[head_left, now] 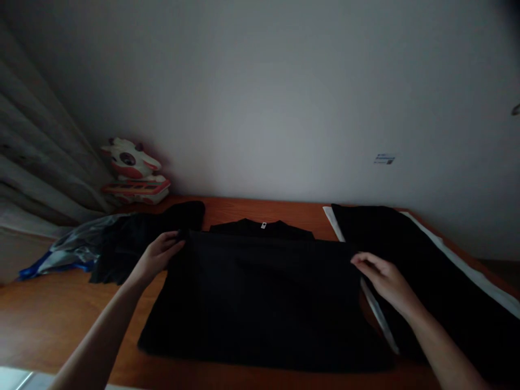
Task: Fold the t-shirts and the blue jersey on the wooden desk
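A black garment (264, 303) spreads across the middle of the wooden table (36, 319). My left hand (162, 252) pinches its upper left corner, and my right hand (377, 273) pinches its upper right corner. The held edge runs nearly straight between the two hands, raised a little. Behind that edge the neckline part of black cloth (280, 229) shows, with a small white tag (264, 225) at its collar. The rest of that part is hidden behind the held cloth.
Black cloth over white cloth (426, 281) lies along the right side. Crumpled dark and grey clothes (122, 238) lie at the left. A cow-shaped toy with a keyboard (136, 170) stands at the back left, beside a pale curtain (36, 162). A wall (276, 97) rises behind.
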`<state>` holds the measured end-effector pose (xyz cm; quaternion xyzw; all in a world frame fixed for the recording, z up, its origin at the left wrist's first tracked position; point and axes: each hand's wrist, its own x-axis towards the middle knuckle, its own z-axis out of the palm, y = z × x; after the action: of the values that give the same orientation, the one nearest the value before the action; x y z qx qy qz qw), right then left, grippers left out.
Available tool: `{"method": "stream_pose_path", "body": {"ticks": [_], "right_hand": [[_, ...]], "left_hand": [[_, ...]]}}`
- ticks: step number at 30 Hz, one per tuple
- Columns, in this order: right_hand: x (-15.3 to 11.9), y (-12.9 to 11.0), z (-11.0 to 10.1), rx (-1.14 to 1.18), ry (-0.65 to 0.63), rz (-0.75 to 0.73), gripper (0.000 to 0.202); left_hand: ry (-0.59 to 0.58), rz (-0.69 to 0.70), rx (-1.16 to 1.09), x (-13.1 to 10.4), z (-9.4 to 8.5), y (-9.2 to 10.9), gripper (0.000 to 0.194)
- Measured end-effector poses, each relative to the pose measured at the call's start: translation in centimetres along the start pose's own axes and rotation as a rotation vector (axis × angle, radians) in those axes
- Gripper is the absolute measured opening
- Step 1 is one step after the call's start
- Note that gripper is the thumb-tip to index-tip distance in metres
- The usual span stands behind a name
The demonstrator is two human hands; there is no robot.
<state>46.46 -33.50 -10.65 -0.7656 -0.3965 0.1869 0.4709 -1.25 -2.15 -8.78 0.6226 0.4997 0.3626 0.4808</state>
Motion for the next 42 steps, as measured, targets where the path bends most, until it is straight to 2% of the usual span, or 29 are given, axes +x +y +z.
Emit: {"method": "stream_pose_path", "body": {"ticks": [2, 4, 7, 10, 13, 15, 19, 22, 23, 25, 27, 30, 32, 34, 37, 40, 42], "right_hand": [[1.9, 0.8, 1.6, -0.056, -0.082, 0.013, 0.046], [2.8, 1.8, 3.1, -0.086, -0.121, 0.004, 0.048], [2.9, 2.9, 4.4, -0.105, 0.009, -0.084, 0.049], [2.9, 3.2, 4.7, -0.11, 0.164, -0.156, 0.048], [3.7, 2.7, 4.6, -0.109, 0.207, -0.172, 0.047], [4.9, 2.0, 4.7, -0.109, 0.225, -0.182, 0.047], [8.4, 0.8, 5.3, -0.171, 0.236, -0.208, 0.05], [9.9, 0.4, 5.5, -0.28, 0.129, -0.202, 0.054], [9.6, 0.5, 5.4, -0.31, 0.091, -0.201, 0.054], [7.6, 1.1, 4.8, -0.344, 0.039, -0.204, 0.049], [3.8, 2.0, 3.8, -0.359, 0.017, -0.191, 0.046], [-3.4, 3.7, 2.3, -0.424, 0.039, -0.067, 0.049], [-7.4, 4.7, 1.8, -0.446, 0.063, 0.0, 0.056], [-9.9, 5.3, 2.0, -0.451, 0.105, 0.059, 0.064], [-10.9, 5.2, 2.8, -0.444, 0.125, 0.126, 0.072], [-10.7, 4.9, 3.2, -0.417, 0.107, 0.092, 0.071], [-11.1, 5.0, 2.8, -0.398, 0.072, 0.062, 0.068]], "left_hand": [[0.001, 0.007, 0.111, 1.7, 1.4, -1.3, 0.062], [-0.045, 0.052, 0.224, 2.7, 2.3, -2.5, 0.051], [-0.121, 0.147, 0.303, 3.1, 2.7, -2.7, 0.043], [-0.087, 0.222, 0.29, 3.1, 2.2, -1.0, 0.051], [-0.054, 0.275, 0.291, 4.0, 1.6, 1.2, 0.057], [-0.05, 0.301, 0.282, 5.5, 1.7, 2.5, 0.057], [-0.024, 0.337, 0.269, 9.7, 3.5, 4.1, 0.06], [0.011, 0.326, 0.404, 11.3, 5.4, 4.2, 0.063], [0.009, 0.328, 0.472, 11.1, 5.7, 3.9, 0.064], [-0.028, 0.363, 0.597, 9.1, 5.5, 2.7, 0.062], [-0.081, 0.43, 0.679, 5.3, 4.3, 0.7, 0.056], [-0.011, 0.434, 0.806, -1.7, 1.6, -3.1, 0.05], [0.04, 0.35, 0.879, -5.8, 0.1, -5.2, 0.051], [0.099, 0.262, 0.916, -8.5, -0.5, -6.6, 0.051], [0.113, 0.197, 0.852, -9.9, -0.4, -7.0, 0.046], [0.077, 0.18, 0.735, -9.8, -0.2, -6.6, 0.041], [0.056, 0.174, 0.69, -9.9, -0.8, -6.6, 0.042]]}}
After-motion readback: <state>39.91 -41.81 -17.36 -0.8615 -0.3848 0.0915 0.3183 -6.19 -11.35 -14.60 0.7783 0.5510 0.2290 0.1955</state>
